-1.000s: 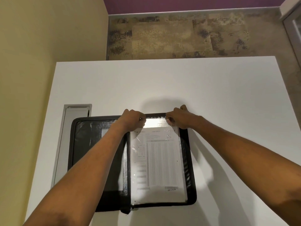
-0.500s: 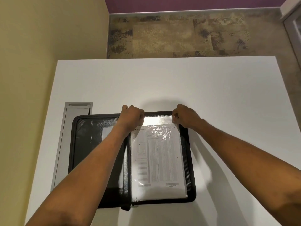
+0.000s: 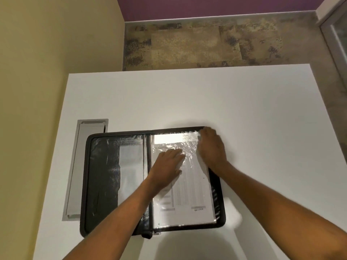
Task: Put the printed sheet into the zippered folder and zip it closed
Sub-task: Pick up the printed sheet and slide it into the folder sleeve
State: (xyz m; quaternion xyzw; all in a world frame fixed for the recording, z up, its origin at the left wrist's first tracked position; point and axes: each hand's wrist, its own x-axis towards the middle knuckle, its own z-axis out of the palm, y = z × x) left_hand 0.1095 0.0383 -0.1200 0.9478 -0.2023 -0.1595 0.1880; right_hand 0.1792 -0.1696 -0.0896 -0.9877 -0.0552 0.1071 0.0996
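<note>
Lying in the clear sleeve on the folder's (image 3: 105,177) right half, the printed sheet (image 3: 189,192) runs its long axis near to far, heading at the far end. My left hand (image 3: 167,166) presses flat on it; my right hand (image 3: 211,147), fingers loose and holding nothing, rests at its far right corner. Both halves lie spread on the surface (image 3: 187,98), with the zipper pull (image 3: 156,233) at the near edge, nearest my left hand.

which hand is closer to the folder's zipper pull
Left. The left hand lies flat on the printed sheet, above the zipper pull; the right hand is at the far corner.

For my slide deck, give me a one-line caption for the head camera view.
Both hands, left and right, flatten a printed sheet inside an open black zippered folder on a white table.
</note>
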